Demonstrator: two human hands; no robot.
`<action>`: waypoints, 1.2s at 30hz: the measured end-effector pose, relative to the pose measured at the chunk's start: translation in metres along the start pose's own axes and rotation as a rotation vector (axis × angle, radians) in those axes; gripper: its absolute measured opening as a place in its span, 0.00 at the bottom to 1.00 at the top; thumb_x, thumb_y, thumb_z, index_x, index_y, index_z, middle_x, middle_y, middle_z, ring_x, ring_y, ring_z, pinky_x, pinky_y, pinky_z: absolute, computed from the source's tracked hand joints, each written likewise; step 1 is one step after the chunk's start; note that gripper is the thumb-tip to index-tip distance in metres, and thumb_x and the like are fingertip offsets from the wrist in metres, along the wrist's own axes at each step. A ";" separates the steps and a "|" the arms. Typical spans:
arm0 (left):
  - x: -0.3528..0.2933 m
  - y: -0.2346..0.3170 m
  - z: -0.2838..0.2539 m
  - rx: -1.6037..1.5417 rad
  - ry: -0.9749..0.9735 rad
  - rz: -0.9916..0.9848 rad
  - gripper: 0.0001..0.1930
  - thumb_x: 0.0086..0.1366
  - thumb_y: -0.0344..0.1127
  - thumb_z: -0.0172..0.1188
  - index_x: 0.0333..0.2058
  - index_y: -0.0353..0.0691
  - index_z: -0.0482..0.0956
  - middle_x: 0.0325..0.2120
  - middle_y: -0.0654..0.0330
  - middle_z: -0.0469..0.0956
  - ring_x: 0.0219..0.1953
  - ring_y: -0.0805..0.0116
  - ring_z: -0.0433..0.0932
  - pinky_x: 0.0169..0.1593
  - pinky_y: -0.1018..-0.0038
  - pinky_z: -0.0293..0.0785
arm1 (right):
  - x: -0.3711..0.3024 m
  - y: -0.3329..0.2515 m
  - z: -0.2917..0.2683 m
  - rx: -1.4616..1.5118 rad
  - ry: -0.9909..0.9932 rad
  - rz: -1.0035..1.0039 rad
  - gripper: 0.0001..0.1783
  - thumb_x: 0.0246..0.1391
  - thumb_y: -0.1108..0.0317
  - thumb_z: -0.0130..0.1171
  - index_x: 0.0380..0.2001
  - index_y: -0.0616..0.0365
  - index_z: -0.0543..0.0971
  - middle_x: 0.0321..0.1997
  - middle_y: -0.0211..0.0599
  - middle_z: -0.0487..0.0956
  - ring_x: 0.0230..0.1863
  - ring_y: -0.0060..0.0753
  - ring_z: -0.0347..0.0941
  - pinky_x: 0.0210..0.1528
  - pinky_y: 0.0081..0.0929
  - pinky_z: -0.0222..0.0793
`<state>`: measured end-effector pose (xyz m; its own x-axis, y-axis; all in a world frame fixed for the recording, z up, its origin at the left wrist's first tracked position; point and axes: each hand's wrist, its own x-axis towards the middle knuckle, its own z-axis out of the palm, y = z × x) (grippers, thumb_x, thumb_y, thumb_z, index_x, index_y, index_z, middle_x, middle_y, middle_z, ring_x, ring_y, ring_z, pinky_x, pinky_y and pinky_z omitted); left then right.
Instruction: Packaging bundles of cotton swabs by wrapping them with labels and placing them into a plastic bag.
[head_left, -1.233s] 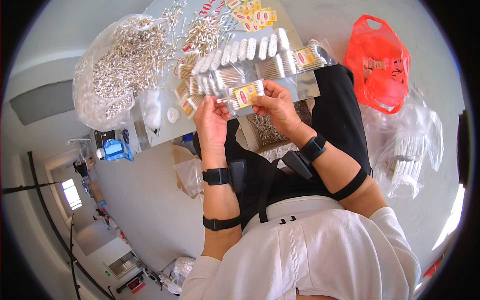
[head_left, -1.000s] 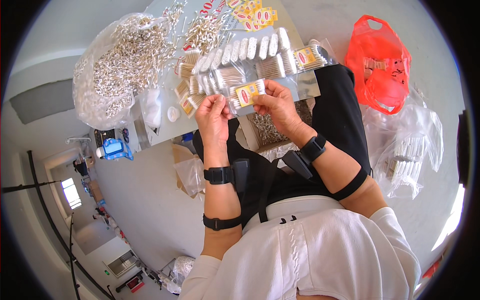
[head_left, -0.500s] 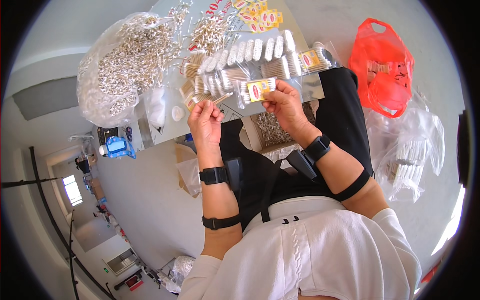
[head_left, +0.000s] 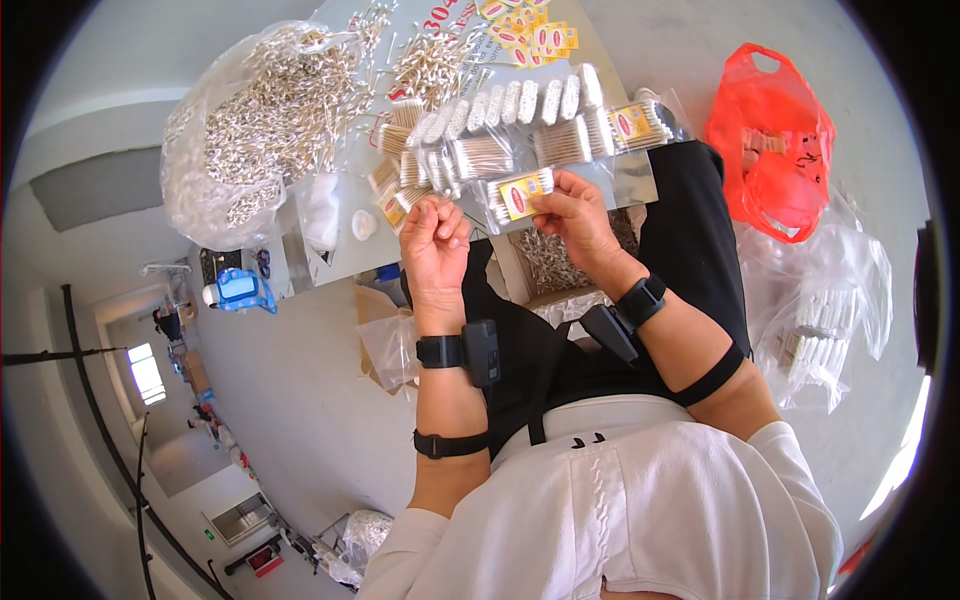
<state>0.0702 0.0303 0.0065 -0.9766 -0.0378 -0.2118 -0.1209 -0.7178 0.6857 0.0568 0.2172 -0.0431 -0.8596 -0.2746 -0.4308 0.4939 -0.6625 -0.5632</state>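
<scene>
My right hand (head_left: 583, 225) pinches a small clear packet of cotton swabs (head_left: 497, 208) at its right end. A yellow and white card (head_left: 521, 196) shows on the packet's front, and the swabs lie side by side in it. Left of the packet, apart from it, my left hand (head_left: 436, 240) is closed with its fingers curled in. Whatever lies within those fingers is hidden. Just beyond the left hand, bundled swabs (head_left: 413, 172) rest at the table's near edge. Behind the packet lie rows of bagged swab bundles (head_left: 482, 156), with white cotton tips facing up.
A large clear bag of loose swabs (head_left: 265, 130) fills the table's left side. Loose swabs (head_left: 430, 70) and yellow cards (head_left: 540, 40) lie farther back. A box of swabs (head_left: 550, 262) sits below the table edge. Red (head_left: 765, 190) and clear bags (head_left: 825, 270) are at the right.
My left hand has shifted slightly right and curled its fingers; the swabs seen at its fingertips before no longer show. The packet in my right hand has dropped slightly nearer and tilted.
</scene>
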 end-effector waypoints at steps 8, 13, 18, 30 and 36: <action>0.000 0.001 0.006 -0.093 -0.202 0.032 0.07 0.61 0.32 0.59 0.32 0.35 0.74 0.24 0.62 0.69 0.21 0.78 0.62 0.23 0.82 0.58 | 0.001 0.000 0.001 0.013 -0.024 0.000 0.10 0.47 0.76 0.58 0.35 0.61 0.74 0.24 0.28 0.77 0.19 0.15 0.69 0.19 0.12 0.59; 0.000 0.001 0.007 -0.074 -0.246 0.065 0.06 0.60 0.30 0.60 0.32 0.35 0.74 0.26 0.61 0.70 0.22 0.77 0.63 0.23 0.82 0.59 | 0.000 0.000 -0.001 0.018 -0.020 0.008 0.08 0.46 0.76 0.57 0.33 0.60 0.75 0.24 0.28 0.77 0.18 0.15 0.68 0.19 0.12 0.59; 0.000 0.001 -0.006 0.302 0.021 0.098 0.04 0.59 0.28 0.59 0.31 0.34 0.74 0.21 0.62 0.70 0.22 0.76 0.66 0.24 0.81 0.62 | -0.008 -0.014 -0.004 -0.012 0.045 -0.020 0.07 0.45 0.76 0.57 0.31 0.60 0.75 0.24 0.28 0.77 0.17 0.15 0.67 0.19 0.12 0.59; 0.016 -0.052 -0.043 1.196 0.273 0.219 0.02 0.56 0.23 0.57 0.25 0.33 0.74 0.18 0.62 0.73 0.18 0.75 0.70 0.23 0.76 0.67 | -0.035 -0.044 -0.035 -0.003 0.144 -0.133 0.08 0.46 0.78 0.54 0.33 0.65 0.74 0.26 0.33 0.77 0.17 0.17 0.67 0.19 0.13 0.59; 0.022 -0.060 -0.034 1.630 0.118 0.600 0.04 0.53 0.23 0.62 0.28 0.36 0.76 0.22 0.61 0.71 0.22 0.69 0.71 0.28 0.75 0.68 | -0.029 -0.041 -0.045 0.003 0.200 -0.105 0.08 0.46 0.79 0.53 0.33 0.66 0.74 0.26 0.34 0.76 0.17 0.19 0.66 0.19 0.14 0.60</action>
<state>0.0622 0.0482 -0.0630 -0.9410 -0.1136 0.3188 0.1100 0.7882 0.6056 0.0676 0.2843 -0.0390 -0.8634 -0.0607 -0.5009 0.4021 -0.6824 -0.6105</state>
